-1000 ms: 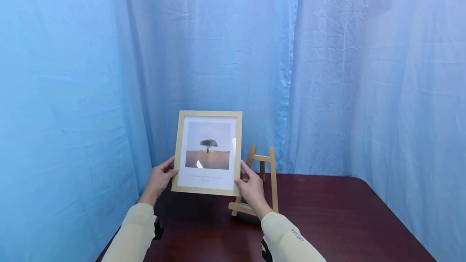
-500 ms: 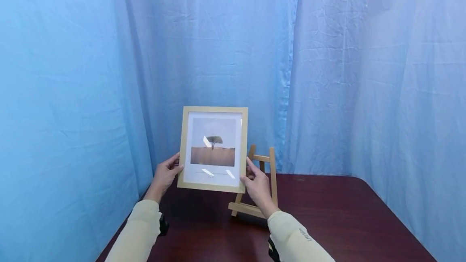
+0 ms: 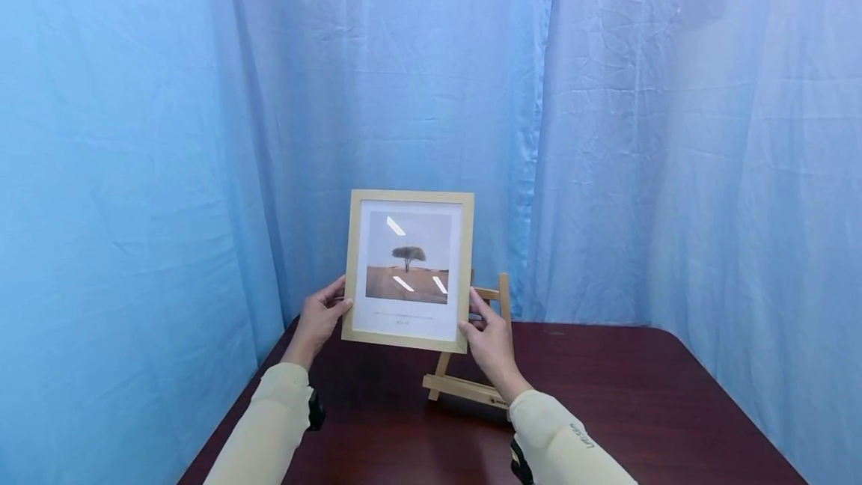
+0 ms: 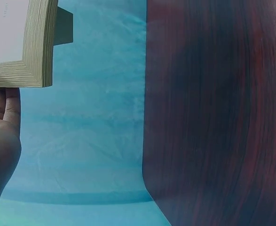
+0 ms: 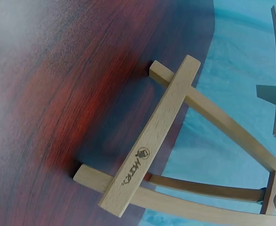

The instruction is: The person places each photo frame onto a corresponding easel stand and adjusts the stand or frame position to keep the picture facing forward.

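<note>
Between both hands a picture frame [image 3: 408, 341] with a pale wood border is held up off the table, its tree print [image 3: 408, 254] facing the head camera. My left hand [image 3: 322, 318] grips its lower left edge, thumb in front. On the lower right edge, my right hand [image 3: 490, 337] pinches the border, thumb in front and fingers behind. A small wooden easel [image 3: 465, 389] stands on the table behind the right hand and the frame, which cover much of it. In the right wrist view the easel's ledge [image 5: 152, 136] shows a printed logo.
The dark red-brown table [image 3: 606, 395] carries the easel. Its edge [image 4: 145, 117] shows in the left wrist view. Blue curtains [image 3: 417, 81] hang behind and at both sides. A dark tab [image 4: 64, 27] sticks out behind the picture frame.
Both hands have carried the picture frame to the right and slightly up, so it now overlaps more of the easel's upper left. The easel has stayed in place.
</note>
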`<state>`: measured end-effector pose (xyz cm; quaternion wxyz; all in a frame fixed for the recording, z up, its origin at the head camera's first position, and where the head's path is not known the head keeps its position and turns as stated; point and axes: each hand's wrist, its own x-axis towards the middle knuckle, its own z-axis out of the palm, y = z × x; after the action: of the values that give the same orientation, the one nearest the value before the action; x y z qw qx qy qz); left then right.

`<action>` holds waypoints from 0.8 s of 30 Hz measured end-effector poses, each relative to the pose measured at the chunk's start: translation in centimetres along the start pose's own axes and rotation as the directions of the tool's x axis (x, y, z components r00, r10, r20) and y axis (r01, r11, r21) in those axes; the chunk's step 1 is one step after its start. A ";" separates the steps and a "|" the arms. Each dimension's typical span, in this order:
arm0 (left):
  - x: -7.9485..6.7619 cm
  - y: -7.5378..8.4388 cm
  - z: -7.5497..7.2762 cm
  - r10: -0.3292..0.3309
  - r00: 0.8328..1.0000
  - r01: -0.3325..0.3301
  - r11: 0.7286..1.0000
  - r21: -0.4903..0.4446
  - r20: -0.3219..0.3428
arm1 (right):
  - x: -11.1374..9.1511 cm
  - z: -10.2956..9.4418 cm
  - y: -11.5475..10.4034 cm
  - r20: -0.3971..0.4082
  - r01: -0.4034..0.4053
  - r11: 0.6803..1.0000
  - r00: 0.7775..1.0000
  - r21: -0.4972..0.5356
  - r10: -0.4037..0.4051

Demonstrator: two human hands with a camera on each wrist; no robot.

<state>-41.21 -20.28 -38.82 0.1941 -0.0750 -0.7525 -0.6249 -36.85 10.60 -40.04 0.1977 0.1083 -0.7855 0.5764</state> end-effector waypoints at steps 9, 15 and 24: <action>0.1 0.5 1.4 0.021 1.000 -0.020 1.000 -0.018 0.015 | 0.1 -1.1 0.6 -0.050 0.008 0.999 0.999 -0.037 -0.010; 0.1 0.6 2.3 0.043 0.999 -0.043 0.998 -0.041 0.010 | 0.1 -2.0 0.6 -0.074 0.008 0.998 0.997 -0.054 -0.012; -0.2 1.3 3.6 0.046 0.999 -0.044 0.998 -0.054 0.022 | -0.2 -3.7 0.5 -0.077 0.021 0.998 0.997 -0.055 -0.025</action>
<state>-41.24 -16.49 -38.22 0.1974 -0.1043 -0.7359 -0.6393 -36.18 14.23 -39.61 0.2376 0.0892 -0.7913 0.5563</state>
